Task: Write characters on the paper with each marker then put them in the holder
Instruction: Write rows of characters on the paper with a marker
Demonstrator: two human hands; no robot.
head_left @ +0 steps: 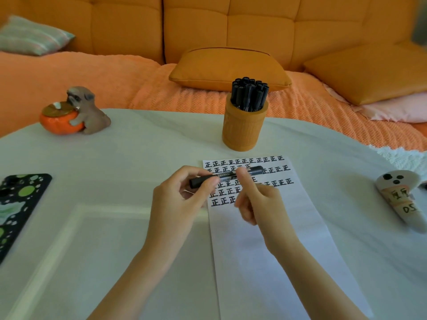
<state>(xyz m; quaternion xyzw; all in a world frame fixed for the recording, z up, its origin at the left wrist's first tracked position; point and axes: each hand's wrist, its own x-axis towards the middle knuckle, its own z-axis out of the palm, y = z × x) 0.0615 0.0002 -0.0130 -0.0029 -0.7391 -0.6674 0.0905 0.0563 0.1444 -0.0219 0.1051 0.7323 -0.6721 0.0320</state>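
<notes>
A black marker (227, 176) lies level in the air over the upper part of the paper (272, 239). My left hand (182, 199) pinches its left end with thumb and fingers. My right hand (256, 199) grips the middle of the marker, thumb up against the barrel. Rows of black characters cover the top of the white sheet; part of them is hidden by my hands. Behind the paper stands an orange holder (242, 128) with several black markers (249, 94) upright in it.
A phone with a green-spotted black case (18, 204) lies at the left edge of the white table (115, 181). A pug figurine hugging an orange bowl (76, 114) sits at the back left. A white ghost-shaped object (402, 199) lies at the right. An orange sofa is behind.
</notes>
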